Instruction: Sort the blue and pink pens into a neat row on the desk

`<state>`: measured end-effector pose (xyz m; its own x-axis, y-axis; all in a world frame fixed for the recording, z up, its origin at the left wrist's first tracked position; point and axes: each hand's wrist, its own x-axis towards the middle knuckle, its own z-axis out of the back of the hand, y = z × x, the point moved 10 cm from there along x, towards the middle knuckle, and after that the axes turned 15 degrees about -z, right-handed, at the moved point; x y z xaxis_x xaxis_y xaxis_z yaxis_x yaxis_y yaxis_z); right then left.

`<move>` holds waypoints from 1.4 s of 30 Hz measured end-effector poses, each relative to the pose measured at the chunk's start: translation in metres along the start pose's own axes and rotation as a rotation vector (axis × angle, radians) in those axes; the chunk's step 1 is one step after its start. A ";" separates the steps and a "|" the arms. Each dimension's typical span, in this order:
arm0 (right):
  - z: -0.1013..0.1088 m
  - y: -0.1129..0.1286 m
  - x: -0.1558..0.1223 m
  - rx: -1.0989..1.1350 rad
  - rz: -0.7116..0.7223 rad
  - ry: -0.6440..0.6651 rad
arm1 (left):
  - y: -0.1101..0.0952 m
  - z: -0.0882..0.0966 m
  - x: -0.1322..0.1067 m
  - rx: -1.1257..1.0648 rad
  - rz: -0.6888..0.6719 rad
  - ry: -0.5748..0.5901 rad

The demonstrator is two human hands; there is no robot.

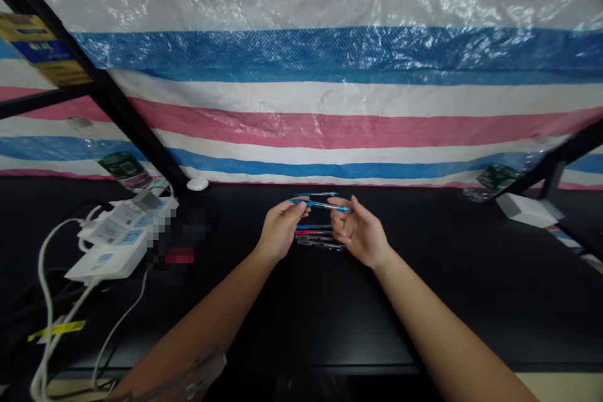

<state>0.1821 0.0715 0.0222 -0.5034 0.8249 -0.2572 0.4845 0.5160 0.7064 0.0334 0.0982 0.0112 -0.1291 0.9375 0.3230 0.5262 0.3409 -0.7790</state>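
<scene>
A blue pen [323, 205] is held above the black table, lying nearly level between both hands. My left hand [281, 229] pinches its left end between thumb and fingers. At the other end, my right hand [360, 232] has its thumb and curled fingers around the pen's tip. Behind the held pen, another blue pen [318, 194] shows at the far side. Below it, between the hands, lie a blue pen [313, 227], a red pen [311, 233] and dark pens [318, 244] in a close row. My right fingers partly cover their right ends.
On the left, a white power strip [110, 257] with plugs and cables sits on the black table [292, 308]. A white rounded object [197, 184] is near the striped sheet [330, 129]. Plastic bottles [125, 169] lie at both sides, and a white box [526, 210] stands right.
</scene>
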 end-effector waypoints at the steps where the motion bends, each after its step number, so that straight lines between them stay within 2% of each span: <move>1: -0.001 0.000 0.000 0.089 -0.019 0.031 | 0.001 0.001 0.000 -0.014 0.005 -0.013; 5: 0.000 -0.003 0.001 0.329 -0.048 0.086 | 0.003 -0.001 -0.002 -0.042 0.019 -0.016; 9: -0.003 -0.005 0.001 0.406 -0.027 0.121 | 0.003 -0.002 -0.003 -0.051 0.021 -0.004; 14: -0.005 -0.001 0.000 0.397 0.015 0.120 | 0.006 -0.005 -0.005 -0.061 0.053 0.034; 20: -0.001 -0.001 0.001 0.360 0.044 0.080 | 0.006 -0.004 -0.005 -0.048 0.054 0.022; 28: 0.006 0.004 0.003 0.194 0.082 -0.014 | 0.006 -0.006 -0.004 -0.019 0.055 0.025; 30: 0.012 0.006 0.004 0.095 0.091 -0.068 | 0.005 -0.005 -0.002 0.032 0.047 0.056; 32: 0.025 0.011 0.004 -0.073 0.115 -0.182 | 0.004 -0.002 0.002 0.137 0.041 0.105; 36: 0.050 0.030 0.003 -0.573 0.229 -0.436 | -0.002 0.007 0.013 0.483 -0.044 0.254; 39: 0.051 0.041 0.004 -1.019 0.360 -0.508 | -0.009 0.004 0.018 0.810 -0.214 0.426; 42: 0.051 0.039 0.008 -1.297 0.419 -0.522 | -0.004 -0.002 0.013 1.028 -0.282 0.576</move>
<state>0.2335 0.1096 0.0145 -0.0423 0.9934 0.1071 -0.5865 -0.1114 0.8023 0.0313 0.1087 0.0199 0.3986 0.7426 0.5382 -0.4068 0.6691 -0.6220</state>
